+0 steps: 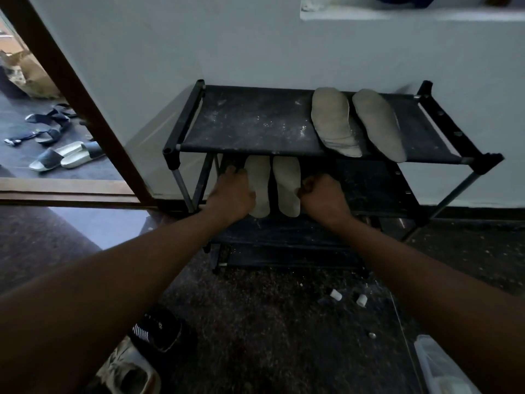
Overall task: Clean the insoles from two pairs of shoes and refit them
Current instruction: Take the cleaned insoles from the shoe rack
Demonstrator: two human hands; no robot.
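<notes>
A black shoe rack (pixel 255 120) stands against the white wall. Two worn grey insoles, one (pixel 333 120) beside the other (pixel 379 123), lie on the right of its top shelf. Two paler insoles lie side by side on the middle shelf. My left hand (pixel 233 191) grips the left edge of the left insole (pixel 260 183), with its fingers curled under the top shelf. My right hand (pixel 321 197) is curled and pinches the right edge of the right insole (pixel 288 186). A black shoe (pixel 159 331) and a light shoe (pixel 127 371) sit on the floor at the lower left.
Two small white pieces (pixel 335 294) lie on the dark speckled floor in front of the rack. A clear plastic container (pixel 437 365) is at the lower right. A brown door frame (pixel 85 109) leans across the left, with slippers (pixel 68 155) outside it.
</notes>
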